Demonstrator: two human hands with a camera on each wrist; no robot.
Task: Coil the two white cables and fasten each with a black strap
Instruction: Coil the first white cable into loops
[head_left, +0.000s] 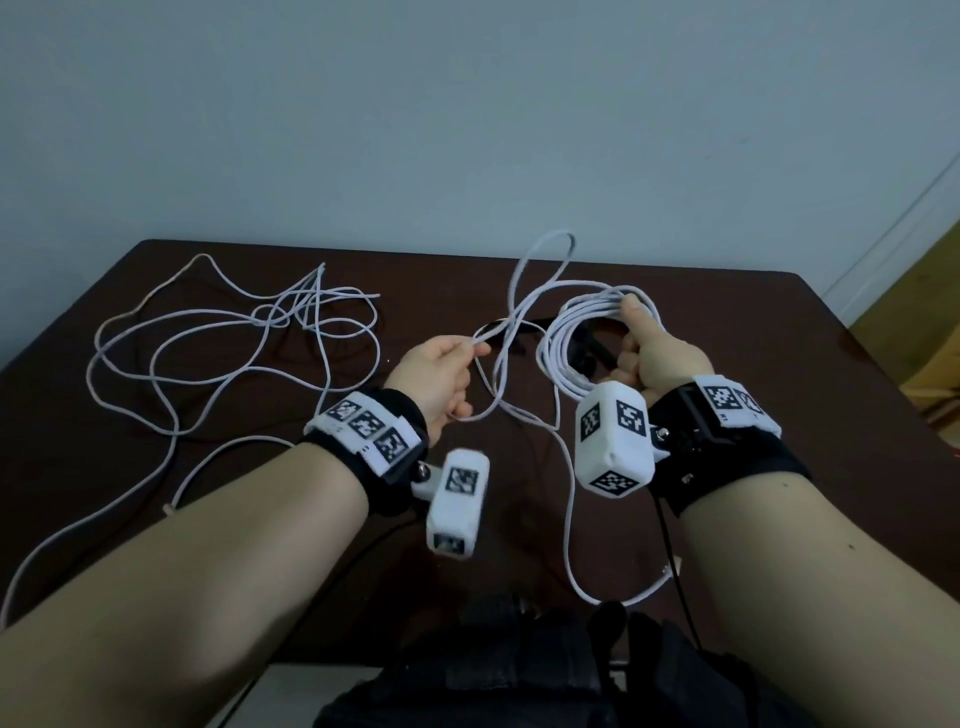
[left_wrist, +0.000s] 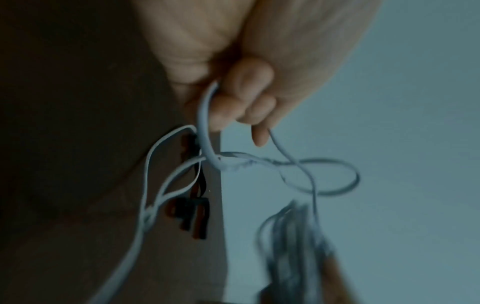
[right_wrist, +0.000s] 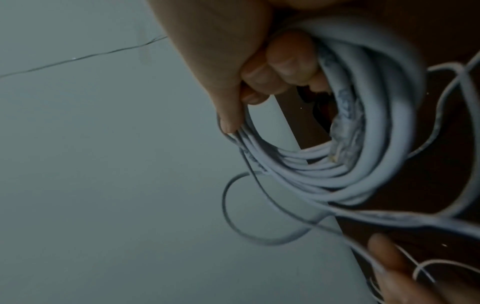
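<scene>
My right hand (head_left: 641, 345) grips a coil of white cable (head_left: 566, 343) of several turns, thumb pressed on top of the bundle; the coil (right_wrist: 363, 156) fills the right wrist view. My left hand (head_left: 449, 371) pinches the loose run of the same cable (head_left: 501, 332), which loops up over the table's far side and trails down to a plug end (head_left: 665, 571) near the front edge. The left wrist view shows the fingers (left_wrist: 233, 102) curled round that strand. The second white cable (head_left: 234, 343) lies loose and tangled on the left of the table. Black straps (head_left: 511, 327) lie on the table behind the hands, partly hidden.
The dark brown table (head_left: 779, 322) stands against a pale wall; its far edge runs just behind the cables. A thin black wire (head_left: 670, 545) hangs from my right wrist camera. Dark clothing (head_left: 519, 665) is at the near edge. A doorway and yellowish floor (head_left: 919, 291) are at right.
</scene>
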